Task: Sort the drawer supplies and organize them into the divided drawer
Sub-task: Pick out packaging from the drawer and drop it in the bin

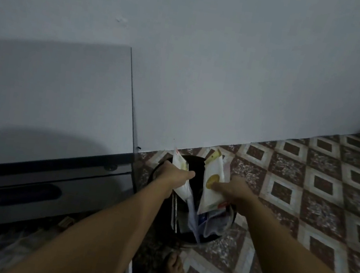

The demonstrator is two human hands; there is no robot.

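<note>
Packets (213, 183), white with yellow print, one in each hand's grip.

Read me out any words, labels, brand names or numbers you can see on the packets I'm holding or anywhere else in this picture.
No text can be read anywhere.
White packet with a yellow round mark in the right hand: printing too blurred to read.
White packet in the left hand: red and yellow marks only, unreadable.
Dark round bin contents: blue and red patches, too blurred.
Grey cabinet: no label visible.
</note>
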